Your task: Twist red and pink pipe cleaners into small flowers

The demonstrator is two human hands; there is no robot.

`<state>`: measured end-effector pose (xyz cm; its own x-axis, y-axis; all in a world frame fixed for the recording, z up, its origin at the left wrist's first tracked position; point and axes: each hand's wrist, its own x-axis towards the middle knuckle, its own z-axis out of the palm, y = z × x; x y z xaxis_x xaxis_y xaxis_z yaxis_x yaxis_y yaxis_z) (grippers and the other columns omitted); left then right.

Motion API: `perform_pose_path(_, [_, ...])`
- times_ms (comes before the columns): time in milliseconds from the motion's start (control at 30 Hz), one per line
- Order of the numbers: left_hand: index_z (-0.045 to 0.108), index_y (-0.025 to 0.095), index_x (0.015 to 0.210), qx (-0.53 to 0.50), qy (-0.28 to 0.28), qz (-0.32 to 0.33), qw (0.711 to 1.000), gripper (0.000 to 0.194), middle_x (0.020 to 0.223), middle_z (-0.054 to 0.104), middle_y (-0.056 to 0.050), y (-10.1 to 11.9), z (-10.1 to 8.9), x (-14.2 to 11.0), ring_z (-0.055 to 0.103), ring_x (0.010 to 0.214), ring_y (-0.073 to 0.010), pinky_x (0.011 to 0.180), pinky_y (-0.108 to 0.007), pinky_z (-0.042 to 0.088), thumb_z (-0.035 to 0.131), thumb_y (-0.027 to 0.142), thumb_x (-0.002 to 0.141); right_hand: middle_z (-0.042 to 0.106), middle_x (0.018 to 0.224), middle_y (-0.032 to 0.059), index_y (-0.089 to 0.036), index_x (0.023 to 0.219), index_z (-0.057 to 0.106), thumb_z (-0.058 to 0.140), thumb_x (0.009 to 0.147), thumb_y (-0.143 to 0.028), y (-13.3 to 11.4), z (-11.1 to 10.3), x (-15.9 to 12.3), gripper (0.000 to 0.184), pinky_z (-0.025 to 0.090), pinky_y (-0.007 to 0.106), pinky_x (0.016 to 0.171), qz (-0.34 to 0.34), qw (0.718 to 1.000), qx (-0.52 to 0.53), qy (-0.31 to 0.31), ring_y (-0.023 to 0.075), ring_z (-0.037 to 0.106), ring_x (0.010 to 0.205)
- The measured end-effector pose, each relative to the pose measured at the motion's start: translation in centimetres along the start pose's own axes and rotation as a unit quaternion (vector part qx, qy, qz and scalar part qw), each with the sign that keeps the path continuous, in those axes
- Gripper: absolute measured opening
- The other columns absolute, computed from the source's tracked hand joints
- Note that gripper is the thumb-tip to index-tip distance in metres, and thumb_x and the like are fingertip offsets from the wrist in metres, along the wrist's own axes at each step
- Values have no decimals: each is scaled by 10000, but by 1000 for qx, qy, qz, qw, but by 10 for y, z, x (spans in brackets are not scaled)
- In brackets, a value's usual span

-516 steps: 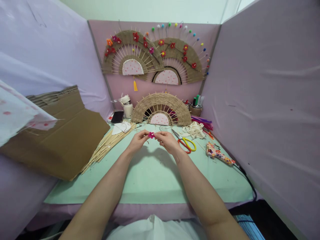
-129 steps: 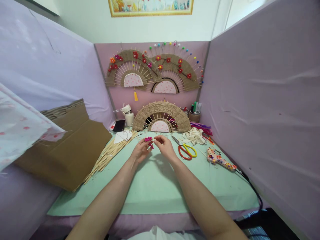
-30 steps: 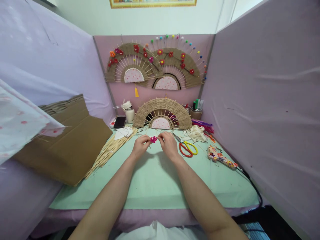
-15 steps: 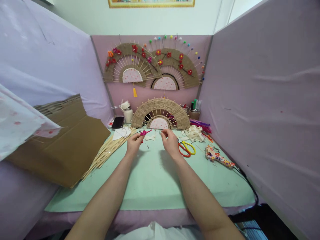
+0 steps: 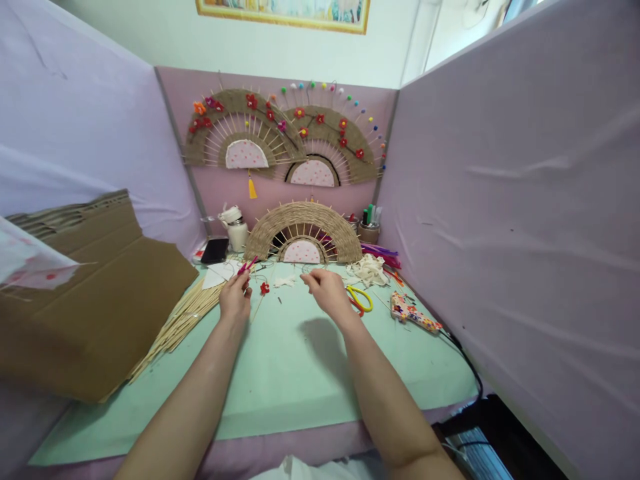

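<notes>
My left hand (image 5: 235,297) pinches a magenta pipe-cleaner piece (image 5: 247,265) at its fingertips, above the left part of the green tabletop. Just right of that hand lies a small red pipe-cleaner flower (image 5: 265,288). My right hand (image 5: 326,291) is closed, thumb and fingers pressed together over the middle of the table. Anything in that pinch is too small or hidden to make out. Scissors (image 5: 361,300) with yellow and red handles lie beside the right wrist, partly covered by it. Behind both hands stands a twine-wrapped fan (image 5: 306,217) with thin sticks.
Thin sticks (image 5: 183,327) and a cardboard sheet (image 5: 100,300) lie at left. A flower-patterned glue gun (image 5: 414,313) with its cord lies at right. Off-white scraps (image 5: 369,270), a pen holder (image 5: 369,232), a phone (image 5: 215,251) and a white bottle (image 5: 235,230) sit farther back.
My hands have moved apart, the left going left with the magenta piece. The view has swung a little right, and the red flower shows more fully.
</notes>
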<state>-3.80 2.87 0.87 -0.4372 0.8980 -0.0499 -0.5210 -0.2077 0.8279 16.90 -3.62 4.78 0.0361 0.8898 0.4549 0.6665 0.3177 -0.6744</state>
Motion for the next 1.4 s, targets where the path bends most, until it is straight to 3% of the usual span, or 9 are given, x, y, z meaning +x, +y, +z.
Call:
perform_pose_path(133, [633,129,694,-8,-10,-8,1000,336,607,516,40,2,2,-3,400,515,-31,459,-162,276,795,220,413,602,596,7,-172,674,619,430,848,-481,-9,-57,-3,403,318,229,558,-14,995,7,96,116,474,551])
perform_pose_path(267, [638,125,699,-16,-16,-14,1000,337,609,516,37,3,2,-4,396,514,-30,449,-160,276,800,214,417,614,603,15,-162,728,643,470,813,-487,13,-105,6,378,315,239,550,14,985,-36,169,121,459,537])
perform_pose_path(533, [626,115,658,-39,-25,-20,999,281,562,488,47,4,0,-2,372,493,-24,416,-148,240,780,170,429,618,579,40,-143,687,651,505,765,-440,62,-136,24,340,327,252,526,95,975,-90,179,134,484,515])
perform_pose_path(667, [620,109,652,-37,-41,-19,998,278,582,511,35,6,2,-7,369,490,-21,400,-140,237,779,163,429,661,671,78,-129,747,666,508,758,-376,90,-147,54,294,375,262,578,116,969,-113,187,161,548,594])
perform_pose_path(833, [618,113,660,-21,-50,-52,997,279,568,497,37,2,8,-15,366,473,-24,393,-142,256,786,176,445,689,848,112,-113,832,676,509,750,-253,118,-143,113,233,426,279,704,103,966,-168,165,179,592,744])
perform_pose_path(1000, [632,122,639,9,-83,-59,995,261,564,486,27,-5,11,-22,386,490,-39,398,-157,269,803,204,459,676,976,113,-124,957,667,481,788,-168,125,-125,174,255,416,270,790,74,962,-251,79,175,595,874])
perform_pose_path(1200, [675,150,656,73,-56,-60,994,273,655,578,-23,-1,13,-29,463,561,-80,455,-186,353,812,285,463,617,1132,141,-140,1089,621,443,848,-175,127,-110,248,301,375,278,834,63,923,-379,-4,205,546,1010])
perform_pose_path(1400, [701,179,695,126,-39,-66,989,349,747,619,-42,-1,10,-26,496,627,-117,528,-215,419,822,385,441,584,1172,171,-167,1182,561,535,818,-245,132,-80,306,373,277,437,938,84,885,-451,-81,293,459,1133])
